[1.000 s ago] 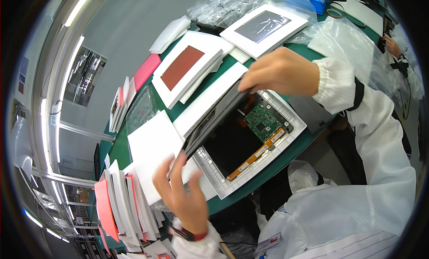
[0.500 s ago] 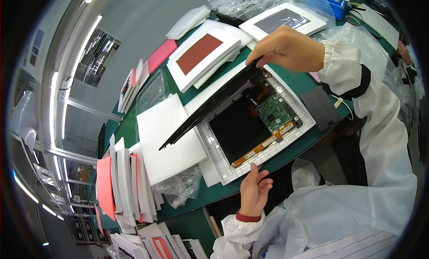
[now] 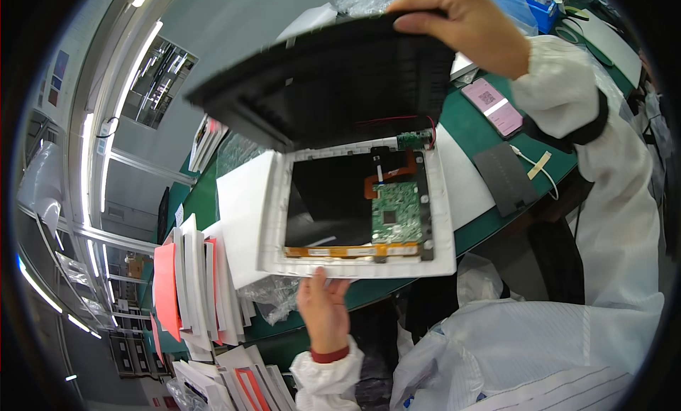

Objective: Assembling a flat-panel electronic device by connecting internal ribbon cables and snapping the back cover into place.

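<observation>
The white frame [image 3: 383,269] ran lengthwise left-to-right, green board [image 3: 397,214] bare; right hand [image 3: 479,24] pinched a raised black cover [image 3: 347,81], left hand [image 3: 326,313] the frame's near edge.

From my end I see a white, finely striped smock [image 3: 511,340] with loose sleeves [image 3: 621,191] and gathered cuffs [image 3: 555,69], a black band [image 3: 601,120] around the right sleeve, a dark red wristband [image 3: 330,355] on the left.
</observation>
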`<state>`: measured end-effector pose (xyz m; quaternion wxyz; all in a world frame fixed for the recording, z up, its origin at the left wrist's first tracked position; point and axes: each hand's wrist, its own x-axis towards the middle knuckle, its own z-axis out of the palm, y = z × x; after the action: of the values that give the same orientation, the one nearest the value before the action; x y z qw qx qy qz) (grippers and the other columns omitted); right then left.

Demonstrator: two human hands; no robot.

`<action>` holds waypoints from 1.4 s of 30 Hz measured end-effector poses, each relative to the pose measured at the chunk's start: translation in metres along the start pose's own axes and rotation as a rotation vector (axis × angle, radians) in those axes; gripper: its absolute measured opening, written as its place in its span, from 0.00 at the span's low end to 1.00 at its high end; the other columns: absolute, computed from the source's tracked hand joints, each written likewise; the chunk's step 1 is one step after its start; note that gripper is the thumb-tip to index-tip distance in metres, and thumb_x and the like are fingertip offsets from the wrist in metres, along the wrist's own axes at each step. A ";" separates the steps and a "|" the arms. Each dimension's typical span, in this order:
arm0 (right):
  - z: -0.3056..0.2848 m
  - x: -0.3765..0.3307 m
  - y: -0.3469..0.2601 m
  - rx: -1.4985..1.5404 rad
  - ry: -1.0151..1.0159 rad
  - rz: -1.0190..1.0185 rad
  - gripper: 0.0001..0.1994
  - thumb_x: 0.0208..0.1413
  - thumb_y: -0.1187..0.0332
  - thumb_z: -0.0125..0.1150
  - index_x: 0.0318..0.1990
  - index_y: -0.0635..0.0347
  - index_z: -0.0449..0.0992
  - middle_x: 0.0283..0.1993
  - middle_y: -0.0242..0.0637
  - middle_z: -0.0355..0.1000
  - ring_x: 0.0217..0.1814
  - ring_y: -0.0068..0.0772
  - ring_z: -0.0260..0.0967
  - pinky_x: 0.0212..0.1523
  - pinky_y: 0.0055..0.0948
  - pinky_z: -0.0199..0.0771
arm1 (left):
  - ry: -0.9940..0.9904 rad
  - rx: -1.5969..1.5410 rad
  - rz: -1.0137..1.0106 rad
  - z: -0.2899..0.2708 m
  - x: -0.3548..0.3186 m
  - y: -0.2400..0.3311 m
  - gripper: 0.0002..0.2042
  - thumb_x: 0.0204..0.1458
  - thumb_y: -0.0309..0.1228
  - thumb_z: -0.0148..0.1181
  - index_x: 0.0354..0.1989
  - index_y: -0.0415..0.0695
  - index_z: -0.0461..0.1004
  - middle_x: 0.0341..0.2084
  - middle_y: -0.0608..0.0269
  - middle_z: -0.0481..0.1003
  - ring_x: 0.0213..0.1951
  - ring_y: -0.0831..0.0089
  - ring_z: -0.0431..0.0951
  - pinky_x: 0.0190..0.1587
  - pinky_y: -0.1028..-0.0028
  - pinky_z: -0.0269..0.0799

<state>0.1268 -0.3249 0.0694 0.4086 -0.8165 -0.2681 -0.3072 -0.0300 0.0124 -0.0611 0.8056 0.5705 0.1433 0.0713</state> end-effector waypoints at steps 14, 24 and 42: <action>-0.023 -0.084 0.021 0.406 0.148 0.710 0.18 0.57 0.62 0.58 0.51 0.63 0.72 0.41 0.27 0.73 0.41 0.13 0.70 0.45 0.13 0.67 | -0.068 0.227 0.142 -0.055 0.081 0.047 0.12 0.61 0.31 0.44 0.47 0.35 0.65 0.38 0.60 0.74 0.36 0.77 0.77 0.39 0.77 0.75; -0.034 -0.100 0.006 0.447 0.265 0.843 0.17 0.58 0.65 0.56 0.53 0.60 0.70 0.46 0.26 0.72 0.47 0.14 0.68 0.50 0.16 0.64 | -0.111 0.186 0.116 -0.058 0.097 0.048 0.14 0.61 0.32 0.45 0.49 0.34 0.65 0.40 0.58 0.74 0.38 0.76 0.77 0.41 0.77 0.74; -0.046 -0.103 0.009 0.862 -0.030 0.761 0.10 0.61 0.69 0.51 0.44 0.65 0.72 0.43 0.36 0.74 0.42 0.28 0.71 0.47 0.26 0.69 | -0.122 0.173 0.090 -0.059 0.108 0.049 0.15 0.61 0.31 0.45 0.51 0.33 0.64 0.42 0.57 0.74 0.41 0.75 0.76 0.45 0.77 0.73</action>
<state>0.0509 -0.3873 0.0124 0.7824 -0.6195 -0.0621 0.0103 0.0570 0.1119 -0.0492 0.7566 0.6469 0.0740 0.0599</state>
